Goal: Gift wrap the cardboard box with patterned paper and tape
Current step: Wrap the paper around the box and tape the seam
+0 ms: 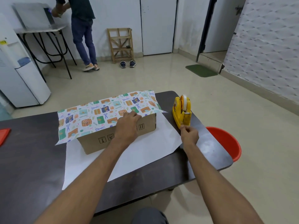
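A cardboard box (97, 140) lies on the dark table (29, 159). Patterned paper (100, 113) is folded over the box's top, and its white underside (145, 147) spreads on the table in front. My left hand (128, 125) holds the paper's edge down at the box's top front edge, fingers curled over it. My right hand (189, 134) pinches the tape end at the cutter of the yellow tape dispenser (182, 110), which stands to the right of the box.
A red bucket (226, 141) stands on the floor beside the table's right end. A red object (4, 135) lies at the table's left edge. A person stands at a side table far back left, near a water dispenser (21, 75).
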